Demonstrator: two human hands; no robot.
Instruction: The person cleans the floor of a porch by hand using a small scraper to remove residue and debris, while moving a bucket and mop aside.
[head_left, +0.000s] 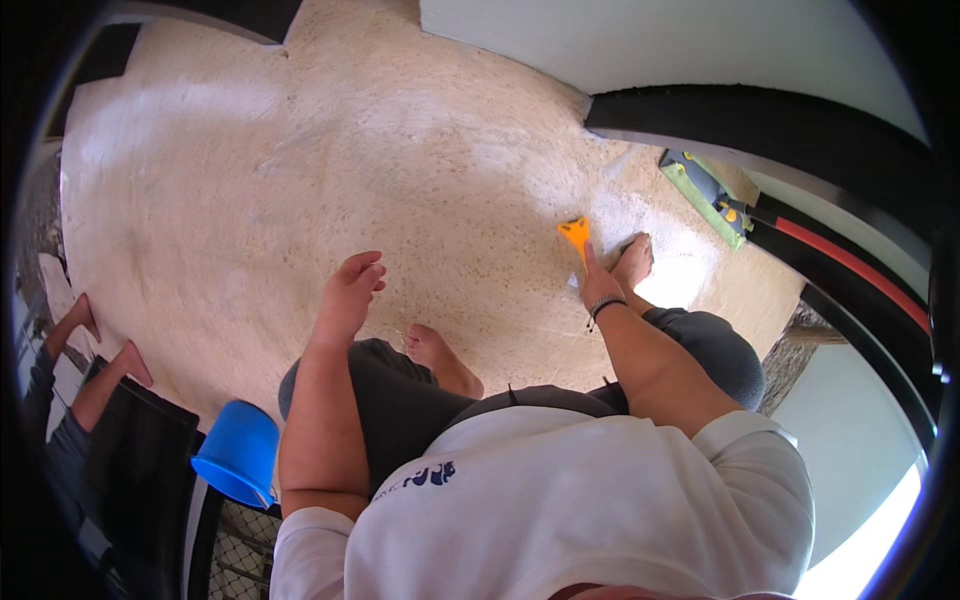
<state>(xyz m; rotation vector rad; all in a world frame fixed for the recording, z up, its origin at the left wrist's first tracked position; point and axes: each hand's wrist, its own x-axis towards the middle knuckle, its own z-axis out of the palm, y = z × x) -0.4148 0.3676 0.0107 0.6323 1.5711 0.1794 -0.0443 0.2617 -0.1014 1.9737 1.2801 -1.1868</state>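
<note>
My right hand (600, 283) grips the handle of an orange plastic scraper (576, 231), its wide end pointing away from me over the speckled beige floor (465, 187). A bracelet circles that wrist, and my right foot is just beyond it. My left hand (358, 277) is raised above the floor with its fingers curled; whether something small sits between the fingertips cannot be told. Below it, my left bare foot (442, 364) rests on the floor.
A blue bucket (238, 450) stands at the lower left. A flat mop with a green pad (705, 199) and red-black pole (847, 266) lies by the wall on the right. Another person's bare feet (135, 364) show at the far left. Black-edged walls border the floor.
</note>
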